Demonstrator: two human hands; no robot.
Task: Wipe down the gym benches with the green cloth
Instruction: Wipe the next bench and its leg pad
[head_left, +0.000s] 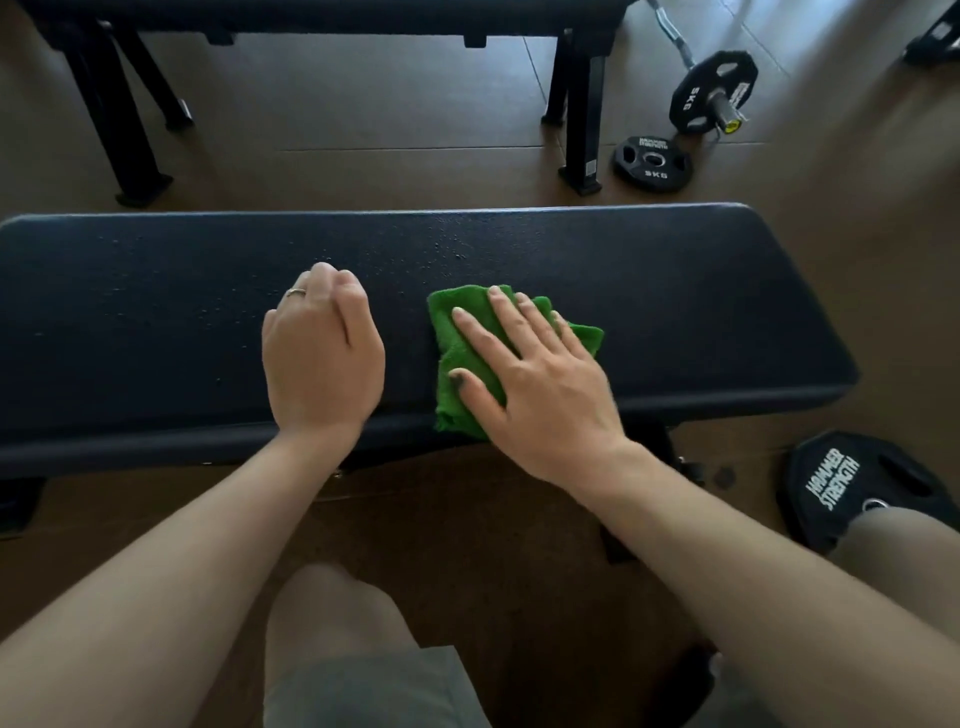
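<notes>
a view looking down from a person's head at a dark padded gym bench (675, 291) that runs across the frame from left to right, with the person's bare knees below it. the green cloth (452, 358) lies bunched and partly folded on the bench pad, a little right of the middle, reaching to the near edge. the right hand (540, 384) lies flat on top of the cloth with fingers spread wide, pressing it down onto the pad rather than pinching it. the left hand (322, 353) rests on the bench just beside the cloth, apart from it, curled into a loose fist with nothing visibly held, and a ring shows on one finger. small droplets (447, 249) speckle the pad, mostly to the left and toward the far edge, so that part looks not yet wiped, while the right end looks drier. to do this step well, it seems best to keep the palm flat and the pressure even, sweep the cloth in long overlapping strokes toward the wet left side and the far edge, and let the left hand steady the body without sitting in the cloth's path. a second bench (332, 15) stands beyond, across the floor, and likely still needs wiping. weight plates (652, 163) lie on the floor to the right, near a loaded bar (714, 91).
</notes>
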